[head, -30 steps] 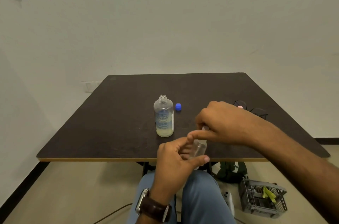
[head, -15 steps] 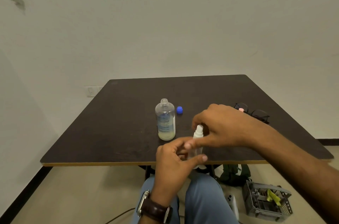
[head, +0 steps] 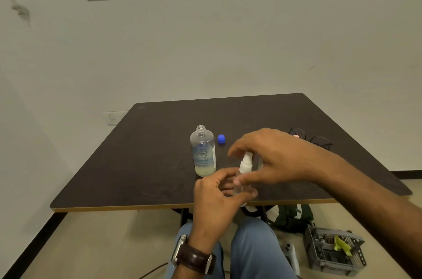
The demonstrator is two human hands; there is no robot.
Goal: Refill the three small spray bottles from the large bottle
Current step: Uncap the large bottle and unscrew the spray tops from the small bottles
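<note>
The left hand [head: 219, 196] holds the small spray bottle [head: 244, 169] by its clear body, with thumb and fingers curled around it, just above the near edge of the desk [head: 137, 164]. The bottle stands almost upright, so its long axis is vertical, and the white spray head is on top. The right hand [head: 271, 160] is directly over this head. Its fingers are loosely spread and arched around the head, and its thumb lies near the collar, but I cannot tell if they really pinch it or are only beside it. No other small bottle is clearly visible; something clear behind the right hand is too hidden to name.

The large bottle [head: 203, 153] stands upright and uncapped on the desk, to the left of and beyond the hands, nearer to the left hand. It has only a little liquid at the bottom. Its blue cap [head: 221, 139] lies just beside it on the right.

I judge that the step in hand concerns the spray head: because it sits on the vertical axis, right under the right hand, this hand is the 1 placed to turn it while the left hand keeps the body steady.
</note>
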